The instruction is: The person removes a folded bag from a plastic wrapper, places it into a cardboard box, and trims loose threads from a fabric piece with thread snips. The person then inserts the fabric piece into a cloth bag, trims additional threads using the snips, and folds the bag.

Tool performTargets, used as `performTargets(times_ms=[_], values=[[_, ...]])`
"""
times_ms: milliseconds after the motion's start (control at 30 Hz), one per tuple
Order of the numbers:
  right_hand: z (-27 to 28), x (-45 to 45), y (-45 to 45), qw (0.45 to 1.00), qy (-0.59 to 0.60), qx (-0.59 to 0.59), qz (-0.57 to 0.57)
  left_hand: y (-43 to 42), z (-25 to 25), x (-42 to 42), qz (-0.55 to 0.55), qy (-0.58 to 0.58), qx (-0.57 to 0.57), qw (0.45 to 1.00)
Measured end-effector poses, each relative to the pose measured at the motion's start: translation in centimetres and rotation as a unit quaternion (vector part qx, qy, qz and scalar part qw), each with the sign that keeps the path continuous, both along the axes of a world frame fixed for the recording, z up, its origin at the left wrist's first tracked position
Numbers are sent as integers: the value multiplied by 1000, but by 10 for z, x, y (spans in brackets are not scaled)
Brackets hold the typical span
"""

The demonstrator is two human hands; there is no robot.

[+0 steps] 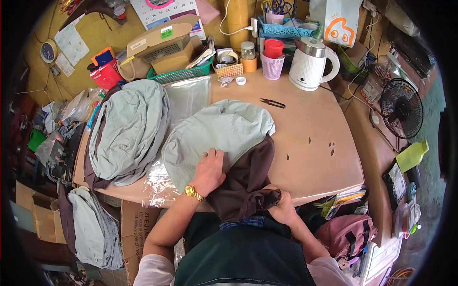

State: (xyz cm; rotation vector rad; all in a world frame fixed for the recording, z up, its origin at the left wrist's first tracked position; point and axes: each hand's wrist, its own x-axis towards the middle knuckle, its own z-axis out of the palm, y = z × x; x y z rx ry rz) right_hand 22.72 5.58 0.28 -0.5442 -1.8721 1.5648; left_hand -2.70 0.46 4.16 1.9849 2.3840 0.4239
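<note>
A pale grey-green cloth (214, 128) lies over the middle of the table, joined or overlapping with a dark brown cloth (245, 178) that hangs over the front edge. My left hand (211, 171), below a gold watch, presses on the pale cloth with fingers bent; whether it pinches fabric is unclear. Near the table's front edge, my right hand (282, 206) is closed on a bunched end of the brown cloth. To the left sits a folded pile of similar grey and brown cloth (129, 131). Black thread snips (273, 103) rest beyond the cloth.
Clear plastic bags (188, 102) lie between the pile and the cloth. Along the back stand a green basket (183, 72), a pink cup (272, 66) and a white kettle (307, 64). A black fan (401, 108) is at the right. More cloth (95, 229) hangs lower left.
</note>
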Motion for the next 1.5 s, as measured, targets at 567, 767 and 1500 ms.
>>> performTargets(times_ms=[567, 767, 1500], values=[[44, -22, -15, 990, 123, 60, 23, 21, 34, -19, -31, 108, 157, 981], [50, -49, -12, 957, 181, 224, 44, 23, 89, -38, -13, 128, 267, 955], [55, -165, 124, 845, -127, 463, -235, -45, 119, 64, -238, 108, 268, 927]])
